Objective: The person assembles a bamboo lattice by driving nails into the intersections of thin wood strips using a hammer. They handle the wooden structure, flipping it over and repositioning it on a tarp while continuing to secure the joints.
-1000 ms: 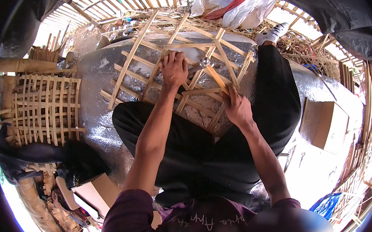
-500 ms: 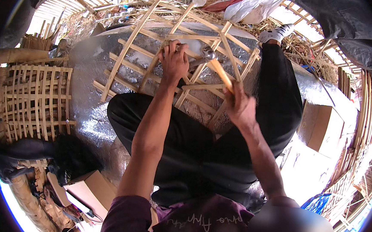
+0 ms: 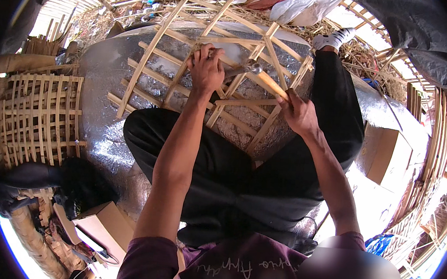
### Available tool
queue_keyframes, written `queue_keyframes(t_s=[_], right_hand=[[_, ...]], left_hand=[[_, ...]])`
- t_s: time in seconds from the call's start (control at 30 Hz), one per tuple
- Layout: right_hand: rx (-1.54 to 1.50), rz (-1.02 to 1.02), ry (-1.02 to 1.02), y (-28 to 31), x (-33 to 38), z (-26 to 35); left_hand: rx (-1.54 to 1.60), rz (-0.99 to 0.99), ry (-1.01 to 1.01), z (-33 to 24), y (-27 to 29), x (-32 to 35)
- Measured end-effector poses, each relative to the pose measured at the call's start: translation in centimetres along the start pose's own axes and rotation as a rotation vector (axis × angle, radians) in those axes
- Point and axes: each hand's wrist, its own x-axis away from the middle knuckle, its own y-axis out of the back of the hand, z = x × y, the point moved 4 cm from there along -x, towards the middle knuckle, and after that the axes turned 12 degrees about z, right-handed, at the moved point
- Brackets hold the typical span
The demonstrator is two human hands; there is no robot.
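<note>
A frame of crossed bamboo strips (image 3: 157,52) leans across my bent legs, with several slats nailed or laid over one another. Curled over the frame near its middle, my left hand (image 3: 206,72) grips a slat; the fingertips' far side is hidden. My right hand (image 3: 300,114) is closed round the pale wooden handle of a hammer (image 3: 271,84). The hammer's metal head lies over the slats, just right of my left hand, its dark end pointing toward that hand. Whether the head touches the wood, I cannot tell.
A silvery sheet (image 3: 106,105) covers the ground under me. A woven bamboo panel (image 3: 41,116) stands at the left, above an open cardboard box (image 3: 106,227). Another cardboard box (image 3: 383,156) is at the right. White sacks (image 3: 300,10) and straw lie at the back.
My right hand and the hammer handle have swung a little to the right, so the handle lies flatter. The frame has shifted slightly left and nearer in view. My left hand keeps its hold.
</note>
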Motion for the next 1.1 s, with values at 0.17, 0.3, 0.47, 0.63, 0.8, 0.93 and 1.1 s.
queue_keyframes(t_s=[0.17, 0.3, 0.47, 0.63, 0.8, 0.93, 1.1], right_hand=[[0.171, 0.103, -0.116, -1.7, 0.2, -0.8], [0.172, 0.042, -0.133, -1.3, 0.0, -0.9], [0.102, -0.007, -0.082, -0.6, 0.5, 0.7], [0.158, -0.046, -0.082, -1.8, -0.1, -0.4], [0.065, -0.058, -0.042, -0.6, 0.8, 1.1], [0.246, -0.032, -0.080, -1.8, -0.6, -0.3], [-0.036, -0.088, 0.060, 0.9, -0.1, 2.1]], left_hand=[[-0.028, -0.011, -0.015, 0.0, -0.3, 0.0], [-0.050, -0.015, -0.011, 0.1, -0.5, 0.0], [-0.040, -0.069, -0.050, 0.2, -0.2, -0.2], [-0.016, -0.031, -0.007, -0.1, -0.4, -0.3], [-0.026, -0.056, -0.029, 0.0, -0.3, -0.3], [-0.021, -0.040, -0.015, 0.3, -0.4, -0.4], [-0.008, -0.016, 0.001, 0.2, -0.2, -0.3]])
